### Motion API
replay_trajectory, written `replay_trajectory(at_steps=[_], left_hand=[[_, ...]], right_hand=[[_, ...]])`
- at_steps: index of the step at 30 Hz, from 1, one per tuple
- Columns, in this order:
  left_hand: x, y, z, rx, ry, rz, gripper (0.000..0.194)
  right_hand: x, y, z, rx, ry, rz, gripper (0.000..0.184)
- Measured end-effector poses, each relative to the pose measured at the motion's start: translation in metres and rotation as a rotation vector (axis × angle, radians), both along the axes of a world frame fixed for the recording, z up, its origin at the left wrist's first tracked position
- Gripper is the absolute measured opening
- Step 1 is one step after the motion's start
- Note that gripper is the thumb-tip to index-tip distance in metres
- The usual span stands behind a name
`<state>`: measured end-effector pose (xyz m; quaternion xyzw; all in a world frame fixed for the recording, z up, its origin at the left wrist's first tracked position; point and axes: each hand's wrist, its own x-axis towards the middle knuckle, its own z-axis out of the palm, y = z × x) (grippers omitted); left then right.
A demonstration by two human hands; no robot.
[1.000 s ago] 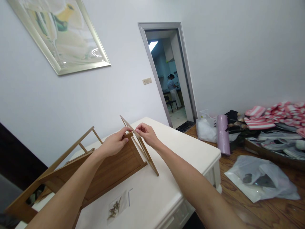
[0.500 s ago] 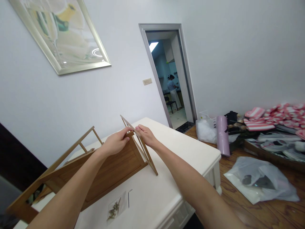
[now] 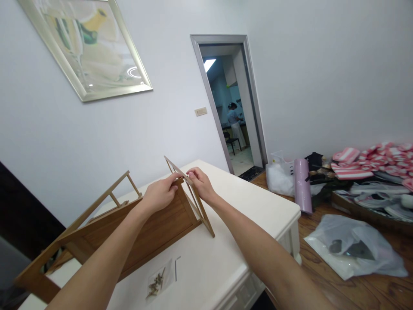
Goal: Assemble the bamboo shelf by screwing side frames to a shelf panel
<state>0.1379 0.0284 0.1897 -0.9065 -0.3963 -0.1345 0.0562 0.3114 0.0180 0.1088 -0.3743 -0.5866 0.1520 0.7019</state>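
Note:
A brown wooden panel stands on its edge on the white table. At its right end, a narrow wooden frame leans against it, tilted. My left hand is closed over the panel's top corner, where it meets that frame. My right hand pinches the frame's upper part from the right side. Whether a screw sits between the fingers is hidden. Another wooden frame with crossbars juts up behind the panel. In front lie a clear bag of screws and a hex key.
On the floor at right are a purple roll, a plastic bag, and a pile of pink striped cloth. Past the doorway a person stands at a counter. A framed picture hangs on the wall.
The whole view has shifted slightly. Both hands keep their places on the panel and the frame, with the right fingers moving only a little along the frame's top.

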Motion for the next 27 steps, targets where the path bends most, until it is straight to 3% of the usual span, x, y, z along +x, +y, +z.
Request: replay_trajectory(at_steps=[7,13,27], left_hand=[[0.001,-0.002,0.0,0.031,0.039,0.033,0.046],[0.003,-0.004,-0.001,0.064,0.059,0.035,0.045],[0.005,-0.006,0.0,0.093,0.094,0.083,0.042]], right_hand=[[0.001,-0.007,0.004,0.012,-0.13,-0.027,0.018],[0.0,-0.008,0.011,-0.056,-0.231,-0.063,0.028],[-0.002,0.001,0.008,-0.094,-0.107,-0.044,0.042]])
